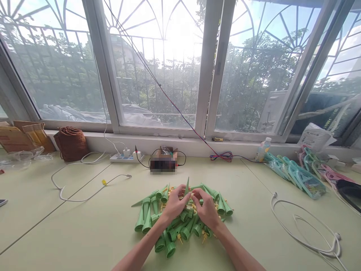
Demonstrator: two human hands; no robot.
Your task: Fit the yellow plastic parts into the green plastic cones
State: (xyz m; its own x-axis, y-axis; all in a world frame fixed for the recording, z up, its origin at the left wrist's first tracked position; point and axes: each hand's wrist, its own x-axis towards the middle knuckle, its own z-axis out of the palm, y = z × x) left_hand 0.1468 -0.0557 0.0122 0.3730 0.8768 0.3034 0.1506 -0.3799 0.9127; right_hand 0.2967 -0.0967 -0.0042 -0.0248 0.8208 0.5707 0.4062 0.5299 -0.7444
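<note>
My left hand is closed around a green plastic cone-shaped spike, whose pointed tip stands up. Close beside it, my right hand has its thumb and fingers pinched together near the spike's side. What lies in that pinch is too small and covered to make out. Under and around both hands spreads a pile of similar hollow green spikes, lying at many angles with round open ends. Small yellow valve-like pieces are scattered among them. My fingers hide the middle of the pile.
Behind the pile are a small box, a power strip and a brown drawstring bag. White cables lie left, and a coiled white cable lies right. Bagged teal plastic items and a bottle stand at the back right.
</note>
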